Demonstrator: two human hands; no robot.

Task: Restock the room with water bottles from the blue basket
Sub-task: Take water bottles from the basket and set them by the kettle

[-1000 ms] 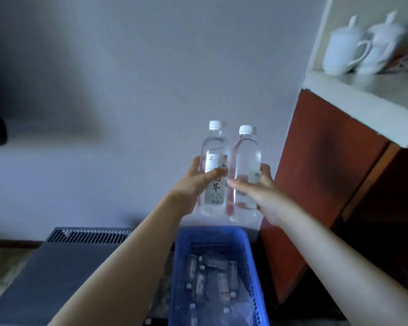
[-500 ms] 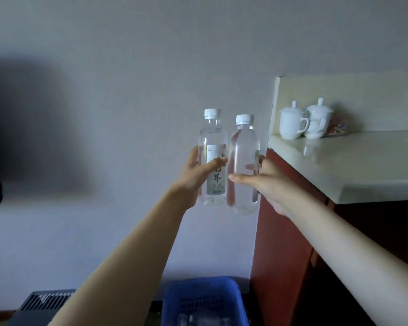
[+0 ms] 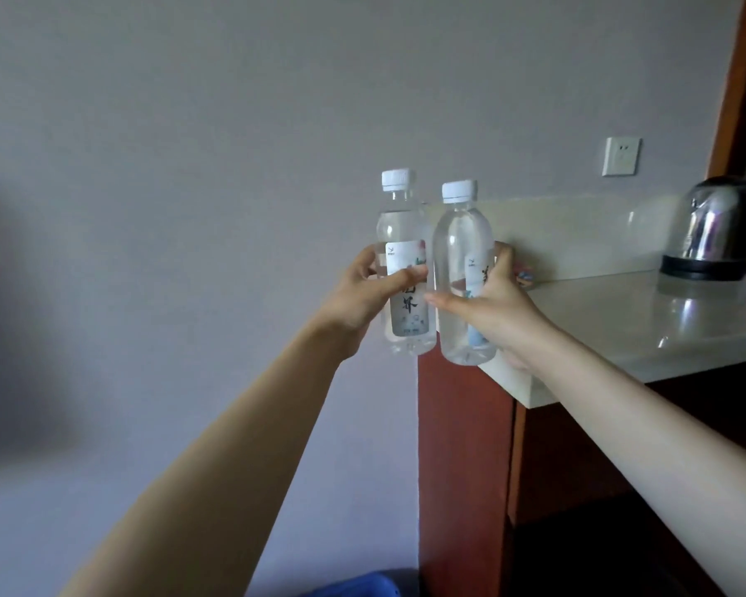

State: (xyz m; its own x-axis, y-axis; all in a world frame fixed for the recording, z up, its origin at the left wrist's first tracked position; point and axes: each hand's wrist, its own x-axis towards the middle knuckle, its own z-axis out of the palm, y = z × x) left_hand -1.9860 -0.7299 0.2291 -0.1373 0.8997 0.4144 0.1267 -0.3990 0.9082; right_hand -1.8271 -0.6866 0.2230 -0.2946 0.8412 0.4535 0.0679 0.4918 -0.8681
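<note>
I hold two clear water bottles with white caps upright in front of me, side by side and touching. My left hand [image 3: 358, 301] grips the left bottle [image 3: 399, 228], whose white label faces me. My right hand [image 3: 494, 305] grips the right bottle [image 3: 459, 243] from its right side. Both bottles hang in the air at the left end of the pale countertop [image 3: 647, 321], near its corner. Only a rim of the blue basket [image 3: 362, 588] shows at the bottom edge, on the floor.
A steel electric kettle [image 3: 718, 230] stands on the countertop at the far right. A white wall socket [image 3: 620, 156] sits above the counter's backsplash. The counter rests on a red-brown cabinet [image 3: 461, 467]. A plain grey wall fills the left side.
Both hands have carried the bottles up and to the right, from above the basket to the counter's corner. The view has turned right: the kettle appears and the white cups are hidden.
</note>
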